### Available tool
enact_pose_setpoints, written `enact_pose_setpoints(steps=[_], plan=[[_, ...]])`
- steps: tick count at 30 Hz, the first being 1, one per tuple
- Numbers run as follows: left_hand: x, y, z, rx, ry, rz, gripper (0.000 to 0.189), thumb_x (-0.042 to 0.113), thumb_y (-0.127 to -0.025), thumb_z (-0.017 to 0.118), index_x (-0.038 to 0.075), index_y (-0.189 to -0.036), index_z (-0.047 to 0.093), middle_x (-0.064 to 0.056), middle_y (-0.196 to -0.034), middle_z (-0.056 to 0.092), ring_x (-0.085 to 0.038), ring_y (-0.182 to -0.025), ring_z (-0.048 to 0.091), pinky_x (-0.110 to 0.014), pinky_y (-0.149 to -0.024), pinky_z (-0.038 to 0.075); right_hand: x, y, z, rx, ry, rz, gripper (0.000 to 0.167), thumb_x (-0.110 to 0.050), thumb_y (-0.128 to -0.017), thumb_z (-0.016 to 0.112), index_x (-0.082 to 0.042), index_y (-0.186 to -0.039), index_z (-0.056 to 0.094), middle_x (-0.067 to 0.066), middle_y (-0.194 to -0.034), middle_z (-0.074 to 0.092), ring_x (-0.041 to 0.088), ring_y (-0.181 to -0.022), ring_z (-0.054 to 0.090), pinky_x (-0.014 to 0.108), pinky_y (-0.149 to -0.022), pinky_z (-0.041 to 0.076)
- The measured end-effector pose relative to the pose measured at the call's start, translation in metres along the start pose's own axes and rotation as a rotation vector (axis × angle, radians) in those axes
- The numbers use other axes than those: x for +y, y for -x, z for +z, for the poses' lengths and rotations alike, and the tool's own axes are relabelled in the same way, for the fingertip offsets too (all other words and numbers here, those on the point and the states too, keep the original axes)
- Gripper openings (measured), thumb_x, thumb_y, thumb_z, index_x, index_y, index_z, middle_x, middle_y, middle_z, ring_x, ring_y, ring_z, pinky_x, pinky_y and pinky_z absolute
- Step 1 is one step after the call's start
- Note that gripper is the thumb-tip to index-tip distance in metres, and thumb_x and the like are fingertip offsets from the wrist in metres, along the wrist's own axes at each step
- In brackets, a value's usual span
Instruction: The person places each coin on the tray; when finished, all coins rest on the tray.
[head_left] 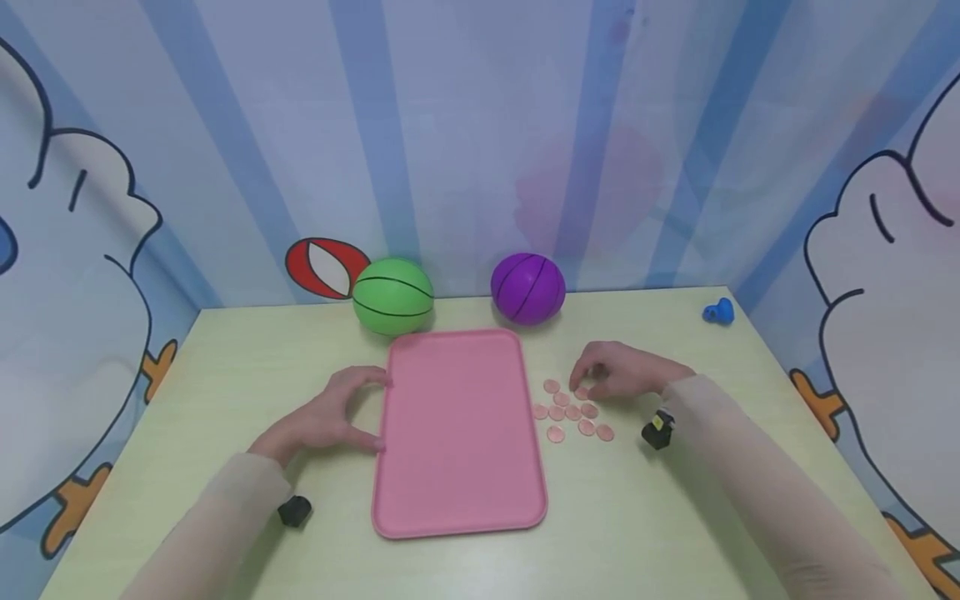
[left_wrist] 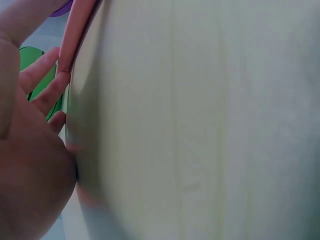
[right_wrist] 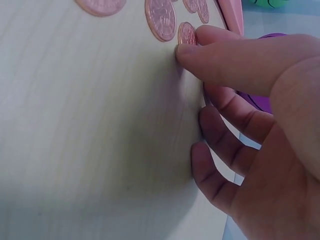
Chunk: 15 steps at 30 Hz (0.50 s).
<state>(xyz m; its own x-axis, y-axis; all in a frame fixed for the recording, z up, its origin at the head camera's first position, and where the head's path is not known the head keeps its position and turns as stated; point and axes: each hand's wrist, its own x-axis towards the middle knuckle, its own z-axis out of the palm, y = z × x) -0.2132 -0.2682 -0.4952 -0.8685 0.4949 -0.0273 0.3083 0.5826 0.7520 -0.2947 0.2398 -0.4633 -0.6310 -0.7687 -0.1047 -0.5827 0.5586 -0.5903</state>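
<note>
A pink rectangular tray lies in the middle of the table in the head view. Along its left rim my left hand rests, thumb and fingers spread apart and their tips touching the edge. To the right of the tray lie several copper coins, flat on the table. Over the far side of this group, my right hand pinches one copper coin by its edges between thumb and index finger. The other fingers of that hand are bent and near the tabletop in the right wrist view.
Behind the tray sit a green ball and a purple ball, both with black lines. A small blue object stands at the far right corner. A printed curtain hangs behind the table.
</note>
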Motion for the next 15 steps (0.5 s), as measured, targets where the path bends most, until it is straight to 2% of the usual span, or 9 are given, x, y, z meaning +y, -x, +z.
enact_pose_setpoints(steps=[3,15], plan=[[-0.0002,0.0014,0.0008,-0.001,0.003,0.011,0.095,0.035,-0.071,0.097,0.016,-0.151,0.050,-0.011,-0.162,0.038,-0.039,-0.152,0.023,-0.069,-0.123,0.016,-0.0011,-0.0001,0.0007,-0.005,0.006,0.015,0.026,-0.001,-0.085,0.078,-0.016,-0.106,0.080,0.000,-0.111,0.070,0.022,-0.104,0.061,0.044,-0.096,0.053],[0.0048,0.0078,0.0022,-0.017,-0.019,-0.029,0.096,0.042,-0.071,0.097,0.022,-0.153,0.050,-0.009,-0.166,0.035,-0.041,-0.153,0.021,-0.073,-0.121,0.019,-0.0041,-0.0023,0.0010,-0.007,0.029,0.070,0.025,-0.004,-0.085,0.078,-0.020,-0.105,0.079,-0.001,-0.111,0.069,0.021,-0.105,0.061,0.045,-0.099,0.053]])
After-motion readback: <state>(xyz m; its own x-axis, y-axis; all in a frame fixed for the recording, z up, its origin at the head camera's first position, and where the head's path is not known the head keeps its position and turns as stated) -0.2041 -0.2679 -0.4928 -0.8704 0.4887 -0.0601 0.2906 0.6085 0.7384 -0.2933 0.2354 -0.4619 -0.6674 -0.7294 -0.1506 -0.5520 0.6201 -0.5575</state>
